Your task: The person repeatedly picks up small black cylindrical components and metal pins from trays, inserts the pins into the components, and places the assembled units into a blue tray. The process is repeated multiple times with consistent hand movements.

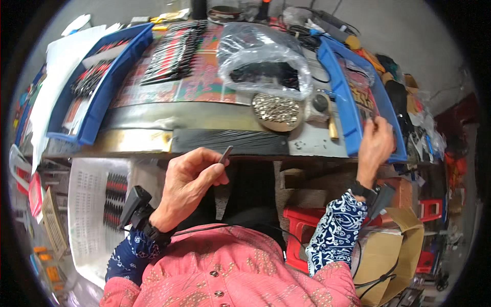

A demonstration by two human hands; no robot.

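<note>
The left hand hangs just in front of the near edge of the workbench, fingers curled in, pinching a small grey metal piece between thumb and forefinger. The piece sticks up and away from the fingertips, tilted toward the bench, with its top end just short of the black mat that lies along the bench's front edge.

The right hand reaches into the blue tray at the right, which sits at the right end of the bench and runs from its front edge toward the back. The fingers are bent down over the tray's near end; whether they have hold of anything there cannot be made out. The tray holds a flat layer of small mixed parts, too blurred to tell apart.

Left of that tray, near the middle of the bench, lies a round dish of small shiny metal bits. Just behind the dish stands a clear plastic bag with dark parts heaped inside.

At the left end of the bench another blue tray lies aslant, with rows of dark, thin pieces and white sheets in it. Between this tray and the bag, many more dark thin pieces are laid out in rows on a patterned sheet.
</note>
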